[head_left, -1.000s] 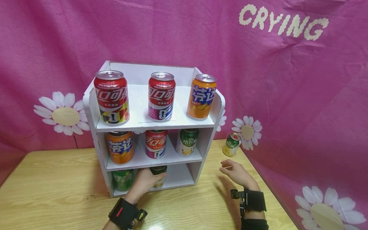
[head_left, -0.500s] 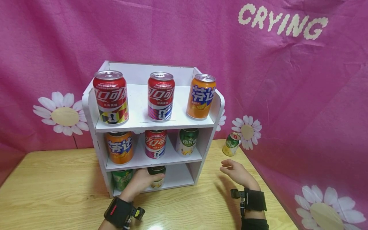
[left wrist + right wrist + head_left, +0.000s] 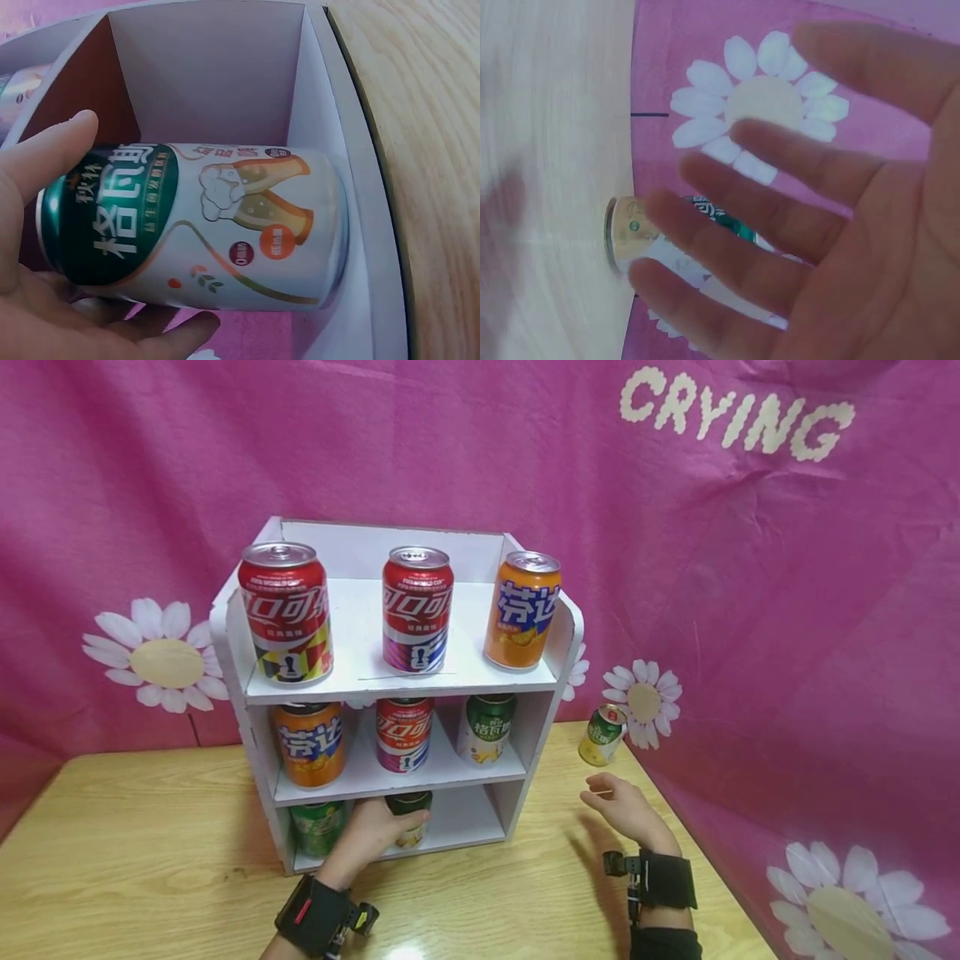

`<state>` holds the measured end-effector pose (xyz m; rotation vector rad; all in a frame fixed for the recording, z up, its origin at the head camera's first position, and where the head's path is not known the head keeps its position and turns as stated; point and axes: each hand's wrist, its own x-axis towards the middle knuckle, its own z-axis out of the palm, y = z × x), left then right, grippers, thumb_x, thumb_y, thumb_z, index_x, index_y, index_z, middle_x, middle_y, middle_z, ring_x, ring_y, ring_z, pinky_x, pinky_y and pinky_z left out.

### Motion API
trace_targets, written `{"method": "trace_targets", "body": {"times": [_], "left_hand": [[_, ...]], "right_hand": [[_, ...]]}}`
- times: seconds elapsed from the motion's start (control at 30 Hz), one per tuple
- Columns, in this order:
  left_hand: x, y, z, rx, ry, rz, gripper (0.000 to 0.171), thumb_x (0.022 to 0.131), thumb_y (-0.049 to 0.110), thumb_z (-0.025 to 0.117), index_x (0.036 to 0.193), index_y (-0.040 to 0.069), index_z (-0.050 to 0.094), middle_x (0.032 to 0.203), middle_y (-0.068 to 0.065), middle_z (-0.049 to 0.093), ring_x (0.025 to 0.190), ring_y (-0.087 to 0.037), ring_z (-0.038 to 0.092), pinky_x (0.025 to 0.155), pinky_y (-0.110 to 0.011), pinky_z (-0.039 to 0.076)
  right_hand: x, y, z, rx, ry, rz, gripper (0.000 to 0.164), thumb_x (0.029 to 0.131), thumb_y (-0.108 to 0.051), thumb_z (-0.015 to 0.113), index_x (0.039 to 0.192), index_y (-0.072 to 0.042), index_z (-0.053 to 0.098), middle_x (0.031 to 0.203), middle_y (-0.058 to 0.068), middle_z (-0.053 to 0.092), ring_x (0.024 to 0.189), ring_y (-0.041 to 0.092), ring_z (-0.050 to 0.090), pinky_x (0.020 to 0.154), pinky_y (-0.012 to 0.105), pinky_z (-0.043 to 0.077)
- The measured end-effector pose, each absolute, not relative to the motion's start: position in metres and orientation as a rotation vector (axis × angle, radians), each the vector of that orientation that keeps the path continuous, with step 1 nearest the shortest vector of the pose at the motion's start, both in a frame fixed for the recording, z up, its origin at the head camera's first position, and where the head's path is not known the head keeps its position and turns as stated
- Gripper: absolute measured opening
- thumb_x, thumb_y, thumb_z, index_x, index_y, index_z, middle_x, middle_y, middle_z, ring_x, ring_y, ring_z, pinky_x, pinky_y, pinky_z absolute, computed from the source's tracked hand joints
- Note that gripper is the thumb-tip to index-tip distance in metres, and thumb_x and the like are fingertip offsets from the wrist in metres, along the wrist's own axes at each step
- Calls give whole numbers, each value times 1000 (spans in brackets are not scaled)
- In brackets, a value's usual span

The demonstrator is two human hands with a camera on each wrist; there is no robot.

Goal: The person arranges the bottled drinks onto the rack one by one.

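My left hand (image 3: 371,833) reaches into the bottom shelf around a green-and-white drink can (image 3: 217,225), which stands upright in the middle of that level. In the left wrist view the thumb lies along one side near the can's top, and the fingers curve round the other; part of them is hidden behind it. A green can (image 3: 318,828) stands left of this hand. My right hand (image 3: 624,808) hovers over the table at right, fingers spread and loosely bent, holding nothing. Beyond it stands a green-and-yellow can (image 3: 600,742).
The white three-level shelf (image 3: 465,814) stands on the wooden table (image 3: 150,810). Its top bears two red cola cans (image 3: 417,618) and an orange soda can (image 3: 521,618). The middle level holds an orange can (image 3: 311,747), a red can (image 3: 405,739) and a green-white can (image 3: 487,731). Pink cloth hangs behind.
My left hand and the can it is around have shifted slightly left along the bottom shelf, then stayed nearly still. The right hand has barely moved.
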<state>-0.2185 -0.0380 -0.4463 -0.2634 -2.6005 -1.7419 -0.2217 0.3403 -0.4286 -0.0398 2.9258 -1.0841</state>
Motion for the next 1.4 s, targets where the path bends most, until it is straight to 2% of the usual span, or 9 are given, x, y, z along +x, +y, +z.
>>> {"method": "trace_targets", "body": {"times": [0.23, 0.4, 0.47, 0.6, 0.73, 0.83, 1.13, 1.27, 1.4], "left_hand": [[-202, -48, -436, -355, -2702, -1618, 83, 82, 33, 75, 145, 5, 29, 137, -22, 43, 125, -40, 42, 101, -54, 35], [-181, -60, -426, -339, -2844, -1393, 81, 86, 37, 69, 143, -6, 29, 139, -30, 38, 127, -45, 37, 101, -57, 33], [-172, -71, -421, -390, -2904, -1301, 73, 88, 40, 66, 137, -7, 40, 134, -28, 45, 124, -44, 42, 99, -56, 35], [-156, -106, -405, -695, -2961, -1151, 53, 90, 42, 62, 123, 2, 59, 122, -14, 58, 115, -35, 53, 93, -51, 43], [-149, -153, -389, -901, -2996, -1088, 35, 94, 40, 56, 113, 11, 65, 108, 1, 64, 101, -20, 59, 82, -41, 49], [-150, -183, -383, -821, -3025, -1101, 28, 96, 35, 55, 108, 13, 66, 102, 5, 65, 94, -16, 59, 77, -39, 51], [-171, -240, -385, -281, -3205, -1075, 61, 99, 48, 40, 123, -7, 56, 116, -23, 60, 107, -42, 55, 80, -53, 49], [-178, -253, -391, -181, -3220, -1104, 73, 99, 54, 34, 129, -10, 49, 120, -28, 57, 111, -48, 50, 80, -55, 47], [-180, -258, -395, -162, -3210, -1164, 74, 99, 55, 31, 131, -10, 47, 122, -27, 56, 112, -49, 49, 80, -56, 46]], "right_hand": [[-228, 353, -439, 136, 2992, -1107, 53, 95, -28, 56, 131, 8, 43, 131, 32, 46, 119, 46, 46, 91, 51, 45], [-238, 369, -448, 225, 2983, -1195, 64, 95, -24, 57, 137, 14, 28, 137, 37, 33, 123, 51, 36, 97, 56, 37], [-245, 375, -450, 275, 2986, -1206, 70, 93, -25, 59, 139, 14, 23, 137, 37, 30, 125, 51, 33, 98, 57, 35], [-262, 384, -452, 382, 3002, -1225, 78, 91, -26, 62, 140, 14, 17, 137, 38, 27, 126, 50, 30, 101, 57, 31], [-280, 388, -456, 468, 3014, -1318, 81, 90, -28, 64, 141, 13, 16, 140, 36, 27, 128, 48, 29, 104, 55, 30], [-292, 388, -459, 500, 3005, -1406, 83, 89, -29, 65, 143, 11, 15, 143, 35, 26, 131, 46, 28, 105, 53, 29], [-324, 394, -460, 393, 2960, -1651, 83, 88, -23, 66, 146, 4, 13, 147, 31, 22, 136, 43, 22, 110, 50, 22], [-334, 398, -463, 392, 2948, -1717, 81, 89, -24, 66, 147, 2, 16, 148, 29, 23, 136, 41, 23, 109, 50, 24], [-339, 399, -467, 429, 2905, -1775, 88, 88, -21, 68, 149, 3, 9, 150, 28, 19, 137, 41, 22, 110, 48, 24]]}}
